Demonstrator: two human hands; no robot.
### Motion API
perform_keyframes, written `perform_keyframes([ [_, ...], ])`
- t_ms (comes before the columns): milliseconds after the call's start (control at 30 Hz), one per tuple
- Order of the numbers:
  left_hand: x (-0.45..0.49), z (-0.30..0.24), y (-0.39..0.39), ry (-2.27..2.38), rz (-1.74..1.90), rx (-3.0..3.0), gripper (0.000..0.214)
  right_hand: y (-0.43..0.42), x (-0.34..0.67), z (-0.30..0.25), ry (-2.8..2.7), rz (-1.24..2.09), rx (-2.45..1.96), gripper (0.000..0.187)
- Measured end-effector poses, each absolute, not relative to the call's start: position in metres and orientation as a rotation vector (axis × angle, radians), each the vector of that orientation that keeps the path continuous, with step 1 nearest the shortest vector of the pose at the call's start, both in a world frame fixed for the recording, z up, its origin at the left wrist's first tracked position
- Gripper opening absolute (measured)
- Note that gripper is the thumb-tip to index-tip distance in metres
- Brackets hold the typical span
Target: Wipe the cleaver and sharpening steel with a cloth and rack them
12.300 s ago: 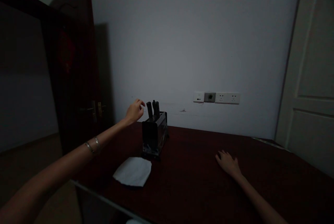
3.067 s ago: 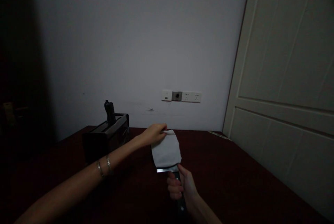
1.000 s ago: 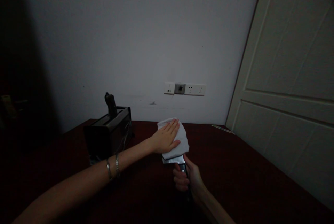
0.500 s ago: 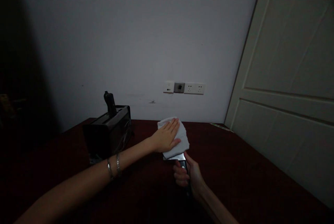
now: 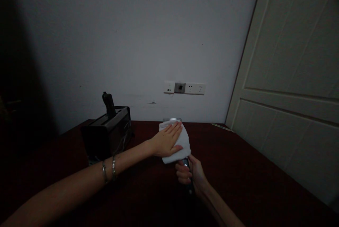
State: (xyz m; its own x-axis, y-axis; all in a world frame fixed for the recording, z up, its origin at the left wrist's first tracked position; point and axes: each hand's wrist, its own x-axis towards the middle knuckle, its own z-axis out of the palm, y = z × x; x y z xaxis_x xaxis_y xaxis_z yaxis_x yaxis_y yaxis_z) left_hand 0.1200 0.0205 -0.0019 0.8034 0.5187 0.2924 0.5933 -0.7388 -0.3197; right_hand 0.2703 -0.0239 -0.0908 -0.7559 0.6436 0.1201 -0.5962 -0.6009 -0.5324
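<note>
My left hand (image 5: 166, 140) lies flat with its fingers stretched out on a folded white cloth (image 5: 182, 145). The cloth covers most of the broad blade of a kitchen cleaver (image 5: 173, 119), whose shiny far end shows above it. Below the cloth, my right hand (image 5: 192, 174) is wrapped round the cleaver's black handle (image 5: 186, 165). The blade points away from me over the dark table, and whether it touches the tabletop I cannot tell.
A dark knife block (image 5: 120, 137) stands at the left on the reddish-brown table (image 5: 227, 156), with one black handle (image 5: 108, 104) sticking up from it. Sockets (image 5: 194, 88) are set in the wall behind. A pale panelled door (image 5: 286, 121) borders the right side.
My left hand and the cloth have slid slightly towards the handle. The blade's far end now shows, while the strip beside the handle is covered. The view has shifted slightly.
</note>
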Motion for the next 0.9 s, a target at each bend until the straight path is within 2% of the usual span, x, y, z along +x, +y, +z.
perform_keyframes([
  [333,0.117,0.008,0.03,-0.932,-0.262,-2.577,0.077,-0.027,0.272,-0.087,-0.715,2.327,-0.09,0.036],
  [600,0.119,0.004,0.007,-0.726,-0.22,-2.595,0.075,-0.03,0.27,-0.086,-0.756,2.289,-0.132,0.033],
  [900,0.103,0.015,0.046,-1.006,-0.314,-2.461,0.072,-0.03,0.269,-0.086,-0.75,2.336,-0.184,0.047],
])
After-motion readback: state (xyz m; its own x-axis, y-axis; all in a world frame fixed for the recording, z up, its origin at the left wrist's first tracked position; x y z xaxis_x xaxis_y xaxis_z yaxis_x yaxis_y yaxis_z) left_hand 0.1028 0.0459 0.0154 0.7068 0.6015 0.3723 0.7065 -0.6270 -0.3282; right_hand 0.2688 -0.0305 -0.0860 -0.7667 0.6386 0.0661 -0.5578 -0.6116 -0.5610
